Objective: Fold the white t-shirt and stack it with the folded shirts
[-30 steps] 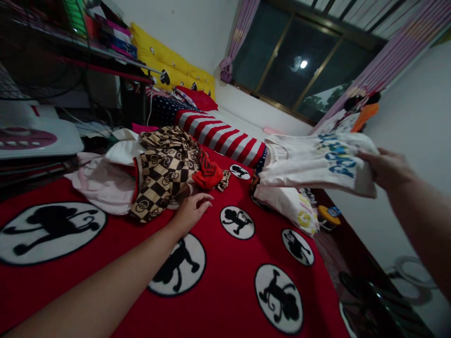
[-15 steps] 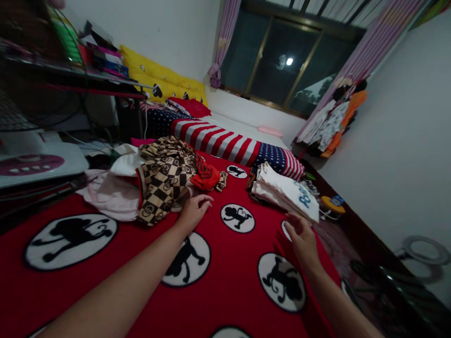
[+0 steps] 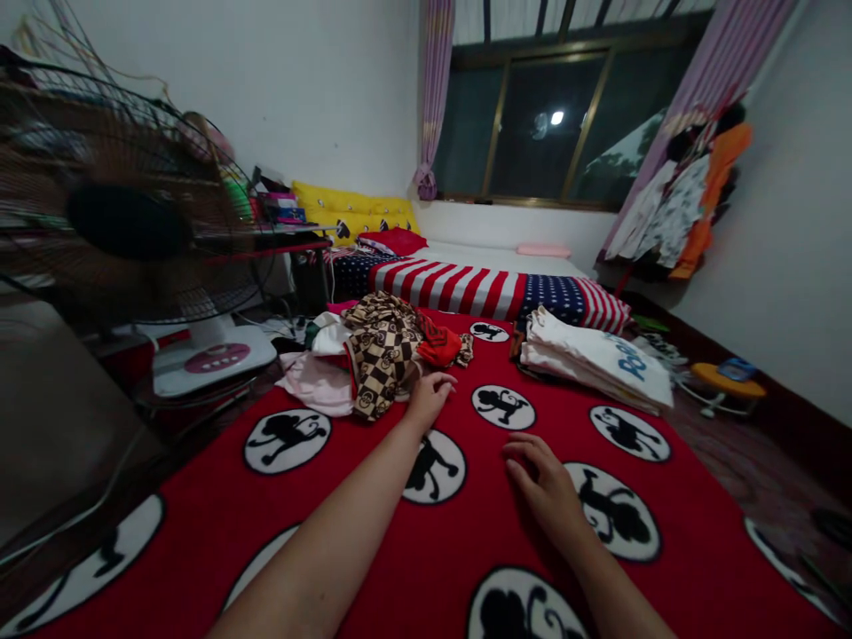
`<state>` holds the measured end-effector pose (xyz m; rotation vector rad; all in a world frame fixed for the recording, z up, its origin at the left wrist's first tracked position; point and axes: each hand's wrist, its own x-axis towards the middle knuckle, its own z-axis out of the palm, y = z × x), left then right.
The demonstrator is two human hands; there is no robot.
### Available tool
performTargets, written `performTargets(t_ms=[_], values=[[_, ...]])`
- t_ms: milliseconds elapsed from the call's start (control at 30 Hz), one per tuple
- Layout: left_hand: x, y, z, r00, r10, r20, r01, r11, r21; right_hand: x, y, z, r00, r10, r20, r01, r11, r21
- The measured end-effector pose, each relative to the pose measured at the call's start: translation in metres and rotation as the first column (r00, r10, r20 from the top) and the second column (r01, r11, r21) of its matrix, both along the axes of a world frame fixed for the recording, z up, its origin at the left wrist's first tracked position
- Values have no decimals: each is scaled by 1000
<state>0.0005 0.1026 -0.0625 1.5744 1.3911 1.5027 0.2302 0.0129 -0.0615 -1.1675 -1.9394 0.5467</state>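
My left hand (image 3: 429,399) rests on the red monkey-print blanket (image 3: 373,479), its fingertips just beside a brown checkered garment (image 3: 384,355). That garment lies in a heap with a pink garment (image 3: 316,386) and a red cloth (image 3: 439,346). My right hand (image 3: 542,488) lies open on the blanket, holding nothing. It is nearest a monkey circle, and apart from the folded stack of white printed clothes (image 3: 595,359) further ahead.
A standing electric fan (image 3: 126,222) with a white base rises at the left. Striped and starred bedding (image 3: 453,293) lies beyond the blanket. Clothes (image 3: 679,204) hang by the curtained window at the right. A small yellow stool (image 3: 725,382) stands on the floor.
The white garment held up in my right hand now lies folded on the stack. My right hand has let go and come back over the blanket. The view has levelled.
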Motion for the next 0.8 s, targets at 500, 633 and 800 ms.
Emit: performTargets(t_ms=[500, 633, 800], values=[[-4, -24, 50, 842, 138, -522, 13, 962, 274, 2, 3, 0, 991, 14, -136, -20, 999, -39], [-57, -5, 96, 553, 428, -715, -324, 901, 288, 1, 3, -1, 993, 8, -117, -13, 999, -47], [-112, 9, 111, 494, 309, -813, -438, 896, 74, 0, 4, 0, 993, 10, -118, -15, 999, -39]])
